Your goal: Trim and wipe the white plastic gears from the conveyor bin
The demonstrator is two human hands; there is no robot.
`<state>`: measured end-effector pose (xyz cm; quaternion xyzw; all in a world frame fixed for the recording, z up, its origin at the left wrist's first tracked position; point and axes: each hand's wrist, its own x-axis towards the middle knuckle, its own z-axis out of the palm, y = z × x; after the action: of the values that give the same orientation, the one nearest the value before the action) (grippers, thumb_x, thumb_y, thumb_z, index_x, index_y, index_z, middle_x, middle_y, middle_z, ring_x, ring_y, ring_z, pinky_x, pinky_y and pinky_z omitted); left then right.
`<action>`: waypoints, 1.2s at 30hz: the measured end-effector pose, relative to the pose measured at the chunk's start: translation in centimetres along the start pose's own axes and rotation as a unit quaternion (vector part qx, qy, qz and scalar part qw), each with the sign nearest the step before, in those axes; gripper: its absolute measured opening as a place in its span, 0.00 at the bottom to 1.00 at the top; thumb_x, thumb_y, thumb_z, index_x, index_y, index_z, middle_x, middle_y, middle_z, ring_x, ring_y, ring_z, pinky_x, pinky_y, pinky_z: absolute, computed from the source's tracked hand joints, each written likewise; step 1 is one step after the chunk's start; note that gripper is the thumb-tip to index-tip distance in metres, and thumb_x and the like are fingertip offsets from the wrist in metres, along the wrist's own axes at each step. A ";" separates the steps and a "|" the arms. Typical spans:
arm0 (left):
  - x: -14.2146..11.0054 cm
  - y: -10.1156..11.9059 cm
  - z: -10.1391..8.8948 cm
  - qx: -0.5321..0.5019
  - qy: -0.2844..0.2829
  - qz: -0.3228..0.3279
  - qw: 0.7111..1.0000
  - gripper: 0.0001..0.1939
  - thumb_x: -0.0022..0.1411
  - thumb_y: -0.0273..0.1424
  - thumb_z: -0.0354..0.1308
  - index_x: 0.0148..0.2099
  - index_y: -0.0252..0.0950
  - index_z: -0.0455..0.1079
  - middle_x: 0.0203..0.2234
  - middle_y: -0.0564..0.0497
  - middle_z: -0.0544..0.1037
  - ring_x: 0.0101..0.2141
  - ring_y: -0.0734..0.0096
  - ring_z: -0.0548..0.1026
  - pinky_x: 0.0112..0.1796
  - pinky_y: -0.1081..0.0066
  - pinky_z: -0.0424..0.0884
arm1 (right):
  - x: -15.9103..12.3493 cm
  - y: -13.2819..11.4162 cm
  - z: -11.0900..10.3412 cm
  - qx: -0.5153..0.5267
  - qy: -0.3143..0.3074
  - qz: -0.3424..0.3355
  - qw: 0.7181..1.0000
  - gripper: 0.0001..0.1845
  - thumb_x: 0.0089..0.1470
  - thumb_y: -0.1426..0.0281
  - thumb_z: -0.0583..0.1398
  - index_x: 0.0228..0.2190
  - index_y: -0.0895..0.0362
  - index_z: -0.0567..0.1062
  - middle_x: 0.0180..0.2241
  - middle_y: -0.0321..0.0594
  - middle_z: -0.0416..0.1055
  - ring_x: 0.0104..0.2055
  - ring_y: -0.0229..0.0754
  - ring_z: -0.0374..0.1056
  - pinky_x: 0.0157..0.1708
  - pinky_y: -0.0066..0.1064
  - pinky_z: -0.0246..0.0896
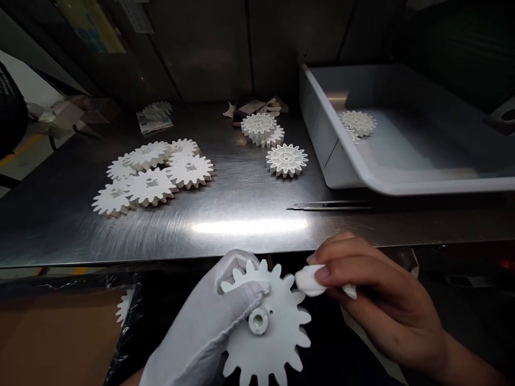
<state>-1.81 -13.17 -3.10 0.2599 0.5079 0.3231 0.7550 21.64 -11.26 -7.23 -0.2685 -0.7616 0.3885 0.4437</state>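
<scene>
A person's two hands work in front of the near edge of a steel table (pixel 233 195), seen from the wearer's own viewpoint. The left hand (pixel 201 321), in a white glove, grips a large white gear (pixel 281 338), its thumb lying across the flat face and pointing toward the upper teeth, the other fingers mostly hidden behind. The gear is tilted so that its face, with a raised round hub (pixel 258 320) in the middle, shows to the viewer; its lower edge runs out of sight at the bottom. The gear lies to the right of the left hand's wrist and to the left of the right hand (pixel 386 300). That hand is bare and pinches a folded white wad (pixel 310 281) between thumb and fingers, right by the gear's upper right teeth; whether wad and teeth touch cannot be told. On the table beyond, a cluster of white gears (pixel 151 185) lies at the left, and a lone gear (pixel 286 160) sits near the middle, just in front of two stacked ones (pixel 258 124). Tweezers (pixel 330 206) lie before a grey tray (pixel 350 155) on the right, which contains more gears (pixel 359 123).
</scene>
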 end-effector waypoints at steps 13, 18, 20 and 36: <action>0.3 -0.2 0.0 0.028 -0.020 -0.017 0.999 0.10 0.50 0.29 0.69 0.29 0.37 0.68 0.24 0.56 0.70 0.28 0.71 0.67 0.29 0.73 0.65 | 1.3 0.0 -0.7 0.014 -0.110 -0.028 0.993 0.21 0.57 0.86 0.53 0.48 0.58 0.74 0.45 0.44 0.72 0.46 0.45 0.69 0.45 0.39 0.67; -0.1 -0.9 -1.0 0.013 -0.009 -0.046 0.999 0.09 0.57 0.34 0.64 0.40 0.37 0.73 0.27 0.52 0.75 0.29 0.66 0.73 0.31 0.69 0.69 | 0.0 0.8 -0.7 -0.083 -0.137 0.037 0.986 0.22 0.59 0.87 0.51 0.48 0.56 0.74 0.43 0.44 0.72 0.45 0.45 0.68 0.42 0.37 0.67; -0.3 -1.1 -1.1 0.007 -0.014 -0.065 0.998 0.08 0.58 0.32 0.63 0.41 0.37 0.73 0.27 0.51 0.76 0.30 0.64 0.75 0.33 0.68 0.71 | -0.3 0.5 -0.6 -0.062 -0.050 0.060 0.995 0.21 0.59 0.85 0.53 0.47 0.55 0.74 0.43 0.43 0.72 0.46 0.45 0.69 0.43 0.36 0.68; -0.1 -0.4 -0.6 -0.036 -0.047 -0.022 0.998 0.10 0.54 0.29 0.66 0.31 0.37 0.65 0.26 0.54 0.68 0.29 0.71 0.66 0.32 0.72 0.68 | 0.2 -0.6 0.3 -0.038 -0.085 0.042 0.995 0.23 0.56 0.87 0.53 0.48 0.56 0.74 0.44 0.43 0.72 0.46 0.44 0.69 0.45 0.36 0.68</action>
<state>-2.33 -13.50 -3.54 0.2366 0.4655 0.3118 0.7938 21.24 -11.58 -6.70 -0.2831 -0.7988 0.3988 0.3504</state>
